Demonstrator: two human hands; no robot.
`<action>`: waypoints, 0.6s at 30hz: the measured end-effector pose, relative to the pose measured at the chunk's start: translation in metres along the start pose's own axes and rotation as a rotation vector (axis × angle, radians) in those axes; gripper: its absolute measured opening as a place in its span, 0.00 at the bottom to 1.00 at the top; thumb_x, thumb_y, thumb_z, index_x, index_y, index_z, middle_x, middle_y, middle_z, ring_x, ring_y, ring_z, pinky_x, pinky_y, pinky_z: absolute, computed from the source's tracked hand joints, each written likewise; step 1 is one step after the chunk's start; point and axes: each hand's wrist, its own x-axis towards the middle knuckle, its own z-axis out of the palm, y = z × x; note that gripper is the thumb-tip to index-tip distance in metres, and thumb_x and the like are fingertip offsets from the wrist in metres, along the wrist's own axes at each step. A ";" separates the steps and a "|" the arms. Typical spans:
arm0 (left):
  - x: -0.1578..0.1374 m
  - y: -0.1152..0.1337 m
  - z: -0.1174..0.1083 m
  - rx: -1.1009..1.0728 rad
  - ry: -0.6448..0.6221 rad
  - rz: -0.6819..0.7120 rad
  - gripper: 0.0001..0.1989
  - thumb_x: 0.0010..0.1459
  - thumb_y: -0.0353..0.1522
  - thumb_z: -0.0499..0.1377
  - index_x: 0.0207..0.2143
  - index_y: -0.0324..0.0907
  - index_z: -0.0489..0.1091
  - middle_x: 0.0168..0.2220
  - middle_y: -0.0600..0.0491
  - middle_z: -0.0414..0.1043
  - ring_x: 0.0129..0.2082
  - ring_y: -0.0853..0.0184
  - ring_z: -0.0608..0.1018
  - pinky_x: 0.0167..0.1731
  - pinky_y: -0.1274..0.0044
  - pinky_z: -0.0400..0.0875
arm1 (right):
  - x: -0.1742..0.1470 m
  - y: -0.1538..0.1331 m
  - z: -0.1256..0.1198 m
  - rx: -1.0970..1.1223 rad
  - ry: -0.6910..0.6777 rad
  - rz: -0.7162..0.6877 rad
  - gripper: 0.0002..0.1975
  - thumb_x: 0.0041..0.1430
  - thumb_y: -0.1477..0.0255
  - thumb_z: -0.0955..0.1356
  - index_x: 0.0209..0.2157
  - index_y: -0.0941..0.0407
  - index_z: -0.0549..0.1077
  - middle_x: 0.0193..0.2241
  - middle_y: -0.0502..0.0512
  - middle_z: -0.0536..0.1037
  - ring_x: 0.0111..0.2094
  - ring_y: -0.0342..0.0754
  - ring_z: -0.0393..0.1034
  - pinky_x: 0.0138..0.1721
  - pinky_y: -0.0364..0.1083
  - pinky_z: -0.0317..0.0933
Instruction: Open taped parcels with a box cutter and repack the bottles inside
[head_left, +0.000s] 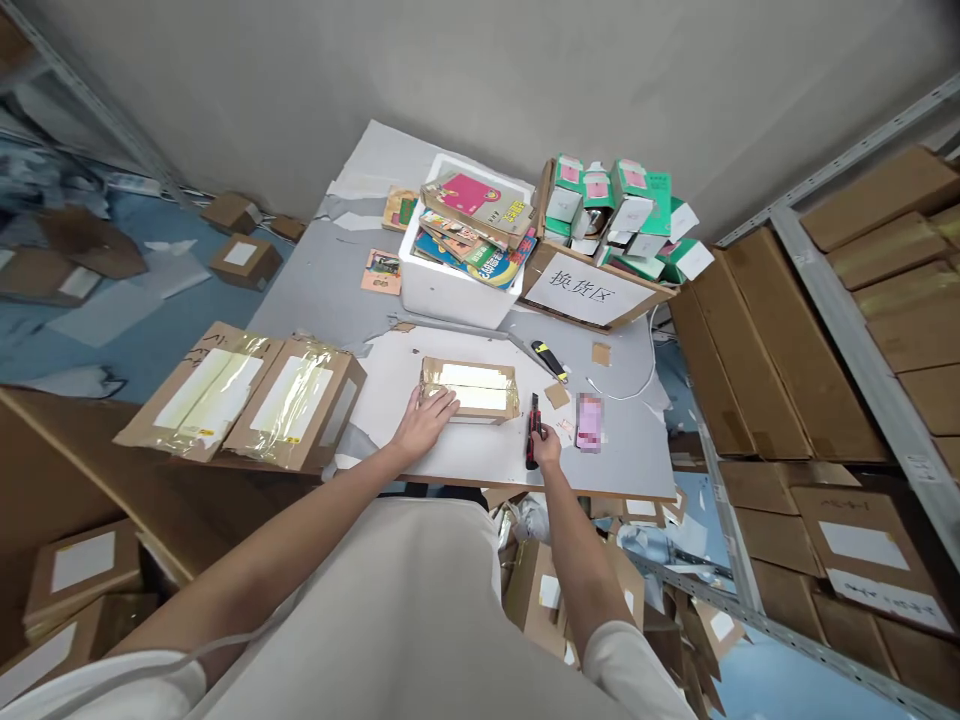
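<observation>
A small taped cardboard box (491,376) with a white label lies on the pale work surface in front of me. My left hand (426,425) rests on its left end, with fingers stretched out flat over the top. To the right of the box, my right hand (549,446) is closed around a red and black utility knife (533,432), which points away from me. The knife is apart from the box. Beyond it lies a yellow and black utility knife (549,358). A pink-screened phone (589,422) sits right of my right hand.
Two larger taped boxes (289,405) stand at the table's left edge. At the back are a white foam box (457,295) of books and a carton (592,295) packed with green and white boxes. A white cable (651,345) curls at right. Shelves with cartons (862,540) flank the table.
</observation>
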 end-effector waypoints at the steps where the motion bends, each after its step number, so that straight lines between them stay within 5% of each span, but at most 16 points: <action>1: 0.000 -0.002 0.002 0.005 -0.001 -0.001 0.25 0.60 0.22 0.45 0.54 0.49 0.67 0.58 0.47 0.67 0.61 0.58 0.65 0.62 0.52 0.46 | 0.002 0.005 0.001 -0.033 0.008 0.006 0.12 0.49 0.68 0.64 0.35 0.58 0.72 0.27 0.55 0.76 0.31 0.51 0.71 0.39 0.52 0.66; 5: -0.008 -0.010 0.007 0.040 0.008 0.033 0.28 0.57 0.18 0.44 0.54 0.46 0.68 0.57 0.48 0.68 0.60 0.60 0.66 0.62 0.57 0.52 | 0.009 0.013 0.000 -0.098 0.036 -0.011 0.15 0.48 0.68 0.65 0.36 0.61 0.74 0.33 0.63 0.76 0.38 0.57 0.72 0.44 0.59 0.64; 8: -0.013 -0.015 0.007 0.055 0.011 0.081 0.29 0.54 0.16 0.44 0.53 0.43 0.69 0.56 0.48 0.69 0.60 0.61 0.67 0.61 0.60 0.55 | 0.014 -0.010 -0.001 -0.112 0.146 -0.073 0.26 0.55 0.66 0.61 0.52 0.66 0.67 0.49 0.72 0.70 0.54 0.61 0.64 0.55 0.62 0.56; 10: -0.015 -0.016 0.007 0.052 0.014 0.095 0.28 0.54 0.16 0.45 0.52 0.42 0.69 0.55 0.48 0.70 0.59 0.62 0.68 0.60 0.61 0.57 | 0.016 -0.038 0.002 -0.145 0.144 -0.236 0.30 0.58 0.63 0.61 0.59 0.63 0.59 0.57 0.71 0.63 0.60 0.58 0.55 0.60 0.59 0.51; 14: -0.015 -0.020 0.010 0.022 0.004 0.095 0.24 0.56 0.18 0.46 0.51 0.41 0.69 0.55 0.47 0.70 0.58 0.61 0.69 0.59 0.61 0.59 | 0.016 -0.097 0.018 -0.522 -0.164 -0.814 0.33 0.59 0.58 0.65 0.62 0.55 0.58 0.62 0.66 0.57 0.62 0.60 0.51 0.61 0.58 0.47; 18: -0.015 -0.024 0.013 0.025 -0.037 0.110 0.24 0.57 0.19 0.46 0.52 0.39 0.68 0.56 0.46 0.70 0.59 0.62 0.68 0.59 0.62 0.60 | 0.021 -0.126 0.031 -0.856 -0.274 -0.855 0.25 0.66 0.70 0.57 0.63 0.55 0.56 0.55 0.67 0.68 0.55 0.58 0.61 0.60 0.60 0.44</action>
